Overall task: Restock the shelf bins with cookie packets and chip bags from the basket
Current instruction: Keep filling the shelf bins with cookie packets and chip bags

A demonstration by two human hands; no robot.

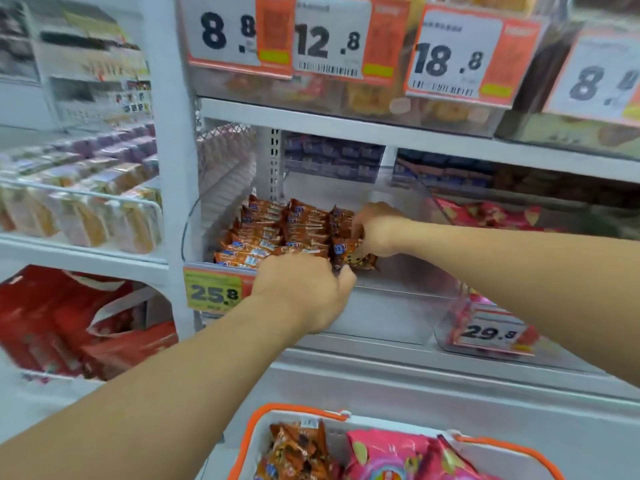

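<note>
Reaching into the clear shelf bin [398,292], both hands work among the orange cookie packets [273,230] stacked in rows at its left side. The right hand [377,230] has its grip curled round a packet [349,254] at the right end of the rows. The left hand [304,289] sits at the bin's near edge with fingers bent over the front packets; whether its grip holds one cannot be told. Below, the white basket [485,455] with orange rim holds more cookie packets and pink chip bags [391,455]
</note>
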